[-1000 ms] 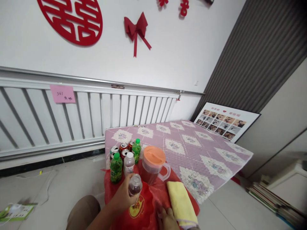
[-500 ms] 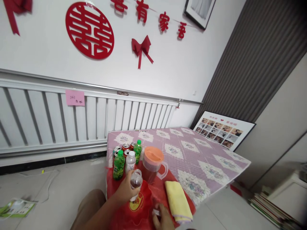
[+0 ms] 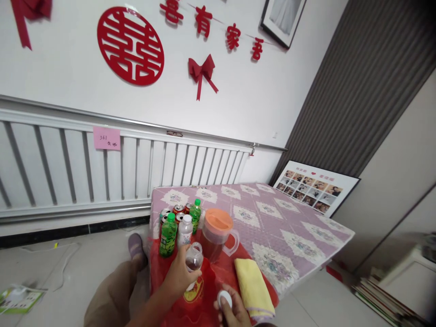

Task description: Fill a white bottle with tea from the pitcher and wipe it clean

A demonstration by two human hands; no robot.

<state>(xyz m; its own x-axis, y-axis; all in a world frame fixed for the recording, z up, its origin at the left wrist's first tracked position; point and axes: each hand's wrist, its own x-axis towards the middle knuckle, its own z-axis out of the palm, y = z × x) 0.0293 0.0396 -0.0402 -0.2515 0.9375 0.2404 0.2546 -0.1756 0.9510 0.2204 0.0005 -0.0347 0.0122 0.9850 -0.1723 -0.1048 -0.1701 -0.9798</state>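
Note:
My left hand (image 3: 182, 272) is wrapped round an uncapped clear bottle (image 3: 195, 256), held upright above a red tray (image 3: 204, 309) with a yellow design. Between the fingers of my right hand (image 3: 233, 309) is a white cap (image 3: 225, 299). Just behind the bottle are a white-capped bottle (image 3: 185, 231), two green bottles (image 3: 168, 236) (image 3: 195, 215) and several drink cans (image 3: 178, 209). A clear pitcher (image 3: 213, 240) with an orange lid stands to their right. Beside my right hand lies a folded yellow cloth (image 3: 255, 288).
The red-covered surface adjoins a purple patterned cover (image 3: 245, 215). Behind is a white radiator (image 3: 129, 168) with a pink note (image 3: 106, 138). A framed photo board (image 3: 313, 188) leans at the right, near stacked books (image 3: 378, 304). One foot (image 3: 137, 247) shows at the left.
The cap in my right hand has turned so its round face shows. My left hand still holds the bottle in nearly the same spot. My leg and foot have come further into view.

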